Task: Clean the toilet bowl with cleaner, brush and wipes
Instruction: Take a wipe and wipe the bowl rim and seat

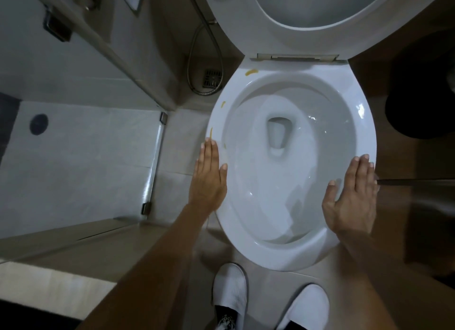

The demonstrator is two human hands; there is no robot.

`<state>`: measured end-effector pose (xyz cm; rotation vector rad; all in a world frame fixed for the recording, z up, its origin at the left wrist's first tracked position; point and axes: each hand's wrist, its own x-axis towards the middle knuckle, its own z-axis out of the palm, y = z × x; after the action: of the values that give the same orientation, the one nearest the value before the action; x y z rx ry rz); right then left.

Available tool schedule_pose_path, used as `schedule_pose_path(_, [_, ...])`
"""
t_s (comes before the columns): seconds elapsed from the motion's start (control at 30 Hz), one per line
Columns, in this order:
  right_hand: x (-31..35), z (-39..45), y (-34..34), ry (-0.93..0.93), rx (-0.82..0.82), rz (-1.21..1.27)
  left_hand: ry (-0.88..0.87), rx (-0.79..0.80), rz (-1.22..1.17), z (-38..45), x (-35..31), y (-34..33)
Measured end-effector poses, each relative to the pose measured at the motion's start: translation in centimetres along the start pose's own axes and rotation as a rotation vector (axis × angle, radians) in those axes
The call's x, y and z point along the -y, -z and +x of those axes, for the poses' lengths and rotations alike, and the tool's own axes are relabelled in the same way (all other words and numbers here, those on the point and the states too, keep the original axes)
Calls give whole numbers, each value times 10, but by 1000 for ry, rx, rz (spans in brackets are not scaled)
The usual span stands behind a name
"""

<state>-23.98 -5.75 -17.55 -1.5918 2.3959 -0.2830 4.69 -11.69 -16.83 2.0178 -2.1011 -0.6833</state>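
White porcelain fills the view: the toilet bowl (pixel 290 157) sits below the person, seat (pixel 302 17) raised, yellow smears (pixel 251 71) on its left rim. Both arms reach down, left hand (pixel 208 179) and right hand (pixel 350 196) flat, fingers straight, palms down over opposite sides of the rim, holding nothing.

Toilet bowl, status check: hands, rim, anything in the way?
Both hands, left and right, open, flat, empty. Toilet bowl open, seat up; yellow stains on the left rim. No cleaner, brush or wipes in view.
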Motion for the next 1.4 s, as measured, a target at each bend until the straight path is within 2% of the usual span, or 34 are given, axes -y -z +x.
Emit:
schedule_pose_path(0.23, [-1,0,-2,-4,-28,12,-57,57,53,59,6,12])
schedule_pose_path(0.4, [-1,0,-2,3,-18,17,-116,26,36,30,10,7])
schedule_pose_path(0.53, [-2,0,-3,13,-29,20,-82,50,46,-10,8,-4])
schedule_pose_path(0.63, [-2,0,-3,10,-33,30,-105,58,55,-12,9,-3])
schedule_pose_path(1.1, [-3,0,-1,10,8,18,-228,69,80,122,-4,21])
schedule_pose_path(1.4, [-4,0,-1,12,25,18,-144,13,14,73,12,12])
